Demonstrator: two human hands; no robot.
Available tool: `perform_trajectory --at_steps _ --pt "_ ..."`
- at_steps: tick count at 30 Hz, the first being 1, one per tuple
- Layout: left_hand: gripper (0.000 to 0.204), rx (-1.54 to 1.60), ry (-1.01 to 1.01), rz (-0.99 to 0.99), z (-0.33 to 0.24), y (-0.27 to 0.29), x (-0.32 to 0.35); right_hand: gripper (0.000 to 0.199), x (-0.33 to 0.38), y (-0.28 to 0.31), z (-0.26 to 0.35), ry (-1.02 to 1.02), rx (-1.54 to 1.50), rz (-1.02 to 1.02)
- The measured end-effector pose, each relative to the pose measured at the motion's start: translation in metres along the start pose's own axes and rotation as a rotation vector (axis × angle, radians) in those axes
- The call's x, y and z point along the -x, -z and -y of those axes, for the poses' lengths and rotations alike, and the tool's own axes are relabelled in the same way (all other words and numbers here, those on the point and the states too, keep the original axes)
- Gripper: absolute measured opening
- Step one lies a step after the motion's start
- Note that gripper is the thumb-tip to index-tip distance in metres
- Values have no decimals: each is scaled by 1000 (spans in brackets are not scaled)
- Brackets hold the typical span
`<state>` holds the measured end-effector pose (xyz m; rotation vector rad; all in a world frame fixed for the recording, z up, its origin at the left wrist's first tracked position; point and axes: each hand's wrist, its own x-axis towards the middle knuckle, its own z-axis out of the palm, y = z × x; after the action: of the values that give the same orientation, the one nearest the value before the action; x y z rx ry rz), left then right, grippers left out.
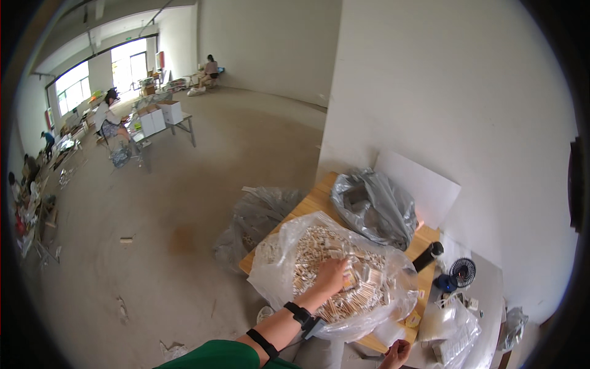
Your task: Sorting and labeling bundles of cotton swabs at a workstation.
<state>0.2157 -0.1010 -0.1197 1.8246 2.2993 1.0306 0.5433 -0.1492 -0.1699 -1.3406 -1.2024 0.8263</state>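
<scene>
A large clear plastic bag [268,272] lies open on the wooden table, full of loose cotton swabs [319,243] with wooden sticks and white tips. My left hand [332,275] reaches in over the heap, its fingers closed on a small clear packet [350,274] with some yellow on it. Near the table's front edge, low in the view, my right hand [398,353] has its fingers pinched together. Just above it lies a piece of clear plastic [388,333]; I cannot make out what the fingers hold.
Behind the bag sits a grey plastic bag [372,206] on the wooden table [316,198]. To the right are a black bottle [428,256], a small fan [462,272] and clear bags [460,329]. Another grey bag [236,237] stands left. People work farther off.
</scene>
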Motion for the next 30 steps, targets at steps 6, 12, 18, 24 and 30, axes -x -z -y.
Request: perform_trajectory --at_steps 6,12,18,24,30 --pt "33 210 39 -185 3 12 8 10 4 -53 75 136 168 132" --pt "4 482 188 -141 18 19 23 1 -2 -126 110 232 39 421" --pt "15 740 329 -215 1 47 29 17 11 -182 136 460 171 527" --pt "17 982 362 32 -4 55 42 19 27 -198 140 513 175 509" --pt "24 733 324 157 -8 52 54 16 26 -190 121 552 280 520"
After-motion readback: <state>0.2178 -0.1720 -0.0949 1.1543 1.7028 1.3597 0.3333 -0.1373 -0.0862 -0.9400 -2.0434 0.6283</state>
